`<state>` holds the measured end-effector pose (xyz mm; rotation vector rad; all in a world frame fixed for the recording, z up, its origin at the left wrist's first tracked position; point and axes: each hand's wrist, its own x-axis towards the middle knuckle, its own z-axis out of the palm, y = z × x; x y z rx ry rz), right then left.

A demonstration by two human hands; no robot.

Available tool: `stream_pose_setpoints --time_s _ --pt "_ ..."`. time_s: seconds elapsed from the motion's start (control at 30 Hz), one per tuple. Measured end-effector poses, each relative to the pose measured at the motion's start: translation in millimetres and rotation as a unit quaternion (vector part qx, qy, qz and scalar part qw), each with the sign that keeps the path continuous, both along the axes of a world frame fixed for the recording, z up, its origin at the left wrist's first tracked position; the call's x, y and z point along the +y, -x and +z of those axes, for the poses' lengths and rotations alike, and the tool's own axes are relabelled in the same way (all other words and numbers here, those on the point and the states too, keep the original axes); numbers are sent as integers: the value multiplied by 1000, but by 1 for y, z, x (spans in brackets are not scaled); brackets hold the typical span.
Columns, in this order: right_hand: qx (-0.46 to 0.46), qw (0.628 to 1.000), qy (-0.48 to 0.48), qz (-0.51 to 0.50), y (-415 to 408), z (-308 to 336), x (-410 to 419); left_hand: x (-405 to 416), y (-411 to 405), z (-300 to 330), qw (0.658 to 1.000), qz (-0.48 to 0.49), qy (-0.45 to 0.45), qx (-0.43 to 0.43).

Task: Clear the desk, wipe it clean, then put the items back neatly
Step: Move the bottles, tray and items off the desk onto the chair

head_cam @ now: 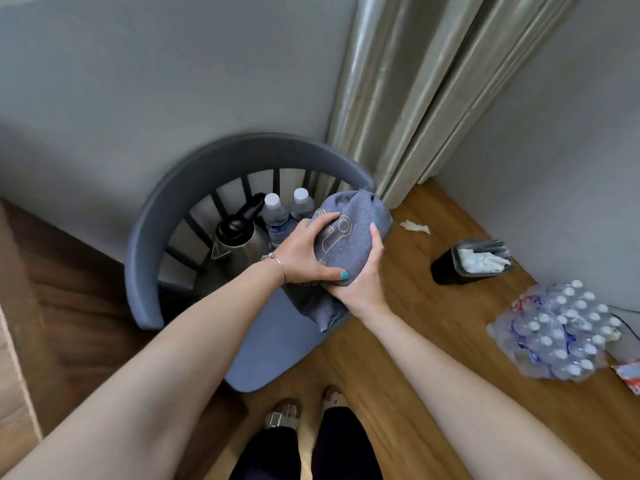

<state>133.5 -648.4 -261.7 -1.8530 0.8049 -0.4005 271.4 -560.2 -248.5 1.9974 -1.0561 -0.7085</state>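
A grey cloth pouch with a gold hair-dryer outline printed on it is held over the right side of a blue-grey chair. My left hand grips the pouch from the left, thumb curled under it. My right hand grips it from below and the right, fingers wrapped up its side. On the chair seat stand a steel kettle with a black lid and two water bottles, close behind the pouch.
The chair's curved back faces a grey wall, with a curtain to its right. A black bin with tissues, a crumpled tissue and a wrapped pack of water bottles sit on the wood floor at right. A wooden desk edge is at left.
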Motion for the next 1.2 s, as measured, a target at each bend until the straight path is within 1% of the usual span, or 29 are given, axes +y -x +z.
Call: stream_pose_setpoints --time_s 0.1,0.27,0.4,0.57,0.7,0.83,0.97,1.07,1.2 --pt "17 1000 -10 -7 -15 -36 -1 -5 -14 -31 999 -2 -33 -10" --pt "-11 998 -65 -22 -36 -93 4 -11 -37 -81 995 -31 -80 -47" --pt "-13 997 -74 -24 -45 -130 3 -13 -50 -120 994 -38 -87 -53" --pt "-6 997 -71 -13 -55 -171 -7 -15 -59 -159 997 -3 -70 -22" --pt "3 997 -77 -16 -62 -195 -18 -23 -63 -185 998 -5 -65 -13" --pt "-5 995 -84 -50 -67 -208 -20 -30 -71 -202 997 -19 -65 -22" --pt "0 993 -84 -80 -82 -217 -16 -36 -79 -209 997 -31 -61 -41" --pt "20 992 -99 -73 -98 -220 -14 -36 -83 -212 998 -14 -50 -44" --pt "38 993 -83 -77 -104 -227 -13 -33 -89 -215 997 -15 -55 -50"
